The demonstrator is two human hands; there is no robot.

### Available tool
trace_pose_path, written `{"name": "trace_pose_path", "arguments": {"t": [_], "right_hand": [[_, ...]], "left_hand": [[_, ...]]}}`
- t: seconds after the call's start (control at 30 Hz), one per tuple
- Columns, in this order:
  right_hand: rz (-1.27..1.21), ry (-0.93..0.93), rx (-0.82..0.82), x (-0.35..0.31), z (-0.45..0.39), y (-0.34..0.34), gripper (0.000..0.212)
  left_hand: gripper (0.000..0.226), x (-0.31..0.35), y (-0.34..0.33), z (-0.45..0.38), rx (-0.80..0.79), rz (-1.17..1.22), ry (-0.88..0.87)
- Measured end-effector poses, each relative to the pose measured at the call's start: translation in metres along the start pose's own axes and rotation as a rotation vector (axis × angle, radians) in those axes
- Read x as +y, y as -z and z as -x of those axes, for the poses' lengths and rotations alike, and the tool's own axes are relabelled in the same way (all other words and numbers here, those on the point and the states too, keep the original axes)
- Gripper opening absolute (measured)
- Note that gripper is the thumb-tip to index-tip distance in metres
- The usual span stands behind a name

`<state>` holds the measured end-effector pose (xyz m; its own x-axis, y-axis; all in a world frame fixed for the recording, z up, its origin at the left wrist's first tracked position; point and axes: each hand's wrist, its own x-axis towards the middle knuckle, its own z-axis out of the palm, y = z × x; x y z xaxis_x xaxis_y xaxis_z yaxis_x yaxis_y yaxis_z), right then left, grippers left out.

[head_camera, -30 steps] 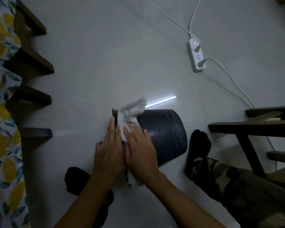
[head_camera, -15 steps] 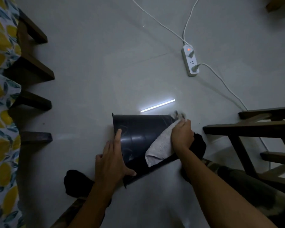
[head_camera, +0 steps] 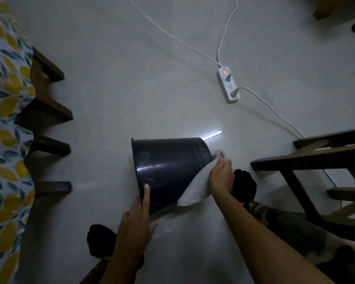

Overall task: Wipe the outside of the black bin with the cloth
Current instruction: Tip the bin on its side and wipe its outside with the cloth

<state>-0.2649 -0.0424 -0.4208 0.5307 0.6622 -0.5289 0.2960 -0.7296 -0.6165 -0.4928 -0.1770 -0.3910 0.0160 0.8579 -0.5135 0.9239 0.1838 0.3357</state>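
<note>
Nearest the camera, 2 bare forearms reach out over the grey floor (head_camera: 115,83), with a black-socked foot (head_camera: 99,240) below the left arm and another (head_camera: 244,185) just behind the right hand. The left hand (head_camera: 134,224) lies flat and spread against the near side of the bin (head_camera: 168,167), its index finger stretched up along the wall by the rim; it steadies rather than grips. The right hand (head_camera: 221,176) is closed around a bunched white cloth (head_camera: 195,189), pressing it onto the bin's wall near the base. The hands are well apart, 1 at each end of the bin. The bin lies on its side on the floor, open mouth to the left, base to the right. Beyond it, a bright strip of reflected light (head_camera: 211,134) shows on the floor, and farther off a white power strip (head_camera: 228,87) with a red lamp and 2 plugs.
</note>
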Motion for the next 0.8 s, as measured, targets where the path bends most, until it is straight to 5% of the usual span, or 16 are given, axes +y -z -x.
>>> {"name": "trace_pose_path", "arguments": {"t": [0.1,0.2,0.37,0.43,0.6,0.67,0.8], "right_hand": [[0.072,-0.052,0.022,0.023,0.01,0.007,0.04],[0.074,-0.077,0.066,0.033,0.024,0.018,0.038],[0.045,0.118,0.219,0.021,0.058,0.036,0.03],[0.083,0.292,0.23,0.019,0.074,0.035,0.027],[0.192,0.464,0.198,0.02,0.085,0.021,0.025],[0.146,0.36,0.115,0.018,0.071,0.014,0.025],[0.007,0.168,-0.031,0.006,0.04,0.004,0.031]], "left_hand": [[0.125,0.012,-0.008,0.023,-0.129,-0.055,0.076],[0.087,0.018,-0.014,0.053,-0.034,-0.262,-0.02],[0.048,0.044,0.022,0.043,0.428,-0.338,-0.258],[0.061,0.055,0.051,0.016,0.409,-0.26,-0.171],[0.145,0.054,0.078,-0.043,0.128,0.042,0.183],[0.154,0.052,0.073,-0.05,0.065,0.273,0.245],[0.143,0.043,0.069,-0.051,0.219,0.359,0.168]]}}
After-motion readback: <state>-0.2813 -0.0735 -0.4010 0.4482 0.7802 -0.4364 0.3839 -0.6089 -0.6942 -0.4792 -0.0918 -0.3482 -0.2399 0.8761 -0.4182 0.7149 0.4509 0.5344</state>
